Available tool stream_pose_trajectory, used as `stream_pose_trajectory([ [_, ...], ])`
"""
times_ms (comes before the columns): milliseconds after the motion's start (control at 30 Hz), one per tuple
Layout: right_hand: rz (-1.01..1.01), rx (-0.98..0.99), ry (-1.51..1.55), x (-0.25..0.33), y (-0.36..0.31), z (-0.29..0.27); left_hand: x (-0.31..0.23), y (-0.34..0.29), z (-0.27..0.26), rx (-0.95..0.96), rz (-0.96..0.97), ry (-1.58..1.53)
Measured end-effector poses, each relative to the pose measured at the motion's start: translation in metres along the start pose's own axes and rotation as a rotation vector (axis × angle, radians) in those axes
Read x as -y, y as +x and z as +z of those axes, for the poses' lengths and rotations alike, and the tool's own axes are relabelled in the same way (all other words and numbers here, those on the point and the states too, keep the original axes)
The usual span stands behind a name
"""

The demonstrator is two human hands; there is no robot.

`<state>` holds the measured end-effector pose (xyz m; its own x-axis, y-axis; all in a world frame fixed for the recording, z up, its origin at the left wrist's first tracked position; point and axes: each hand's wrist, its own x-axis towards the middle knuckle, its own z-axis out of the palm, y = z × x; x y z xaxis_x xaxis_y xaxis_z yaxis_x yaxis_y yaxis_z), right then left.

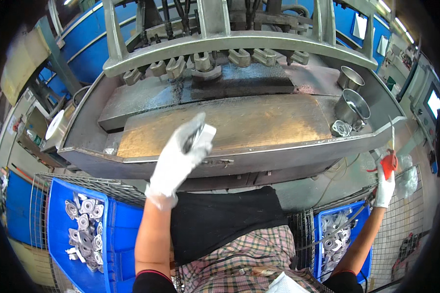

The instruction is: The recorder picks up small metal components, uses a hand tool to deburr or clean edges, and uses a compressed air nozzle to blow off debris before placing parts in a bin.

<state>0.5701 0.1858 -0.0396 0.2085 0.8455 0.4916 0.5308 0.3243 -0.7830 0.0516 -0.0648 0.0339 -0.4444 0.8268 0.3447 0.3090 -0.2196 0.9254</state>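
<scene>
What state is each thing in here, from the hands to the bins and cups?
Left hand: gloved, closed around a piece
Pale piece: held above the board; blurred
Board: lying flat, surface stained
Right hand: gloved, gripping a tool
Red-handled tool: held, thin end up
Left blue bin: open, holding metal parts
Right blue bin: open, holding metal parts
Front cup: uncovered, something inside
Screen: lit
</scene>
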Motion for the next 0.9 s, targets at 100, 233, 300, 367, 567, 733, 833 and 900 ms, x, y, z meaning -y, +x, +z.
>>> stream_pose_trajectory([
  [100,-0.056,-0.147,-0.052,-0.082,0.027,-0.031,0.016,0.04,-0.012,0.035,0.06,0.435],
  [233,0.066,-0.04,-0.311,-0.115,0.033,-0.048,0.038,0.055,-0.017,0.2,-0.01,0.985],
  [300,-0.041,-0.15,-0.295,-0.104,0.03,-0.051,0.039,0.059,-0.012,0.196,-0.022,1.08],
  [367,-0.216,-0.332,-0.519,-0.049,0.023,-0.036,0.039,0.064,-0.013,0.205,0.002,1.087],
  [567,-0.377,-0.037,-0.38,0.057,0.043,0.041,0.006,0.079,0.0,-0.139,0.297,0.764],
  [733,-0.349,0.263,-0.441,0.088,0.075,0.099,0.065,0.069,-0.014,0.143,0.056,1.093],
  [833,-0.488,0.289,-0.363,0.084,0.092,0.113,0.05,0.069,-0.008,0.167,-0.074,1.02],
  [900,-0.434,0.2,-0.253,0.089,0.101,0.119,0.053,0.067,-0.008,0.156,-0.062,1.018],
])
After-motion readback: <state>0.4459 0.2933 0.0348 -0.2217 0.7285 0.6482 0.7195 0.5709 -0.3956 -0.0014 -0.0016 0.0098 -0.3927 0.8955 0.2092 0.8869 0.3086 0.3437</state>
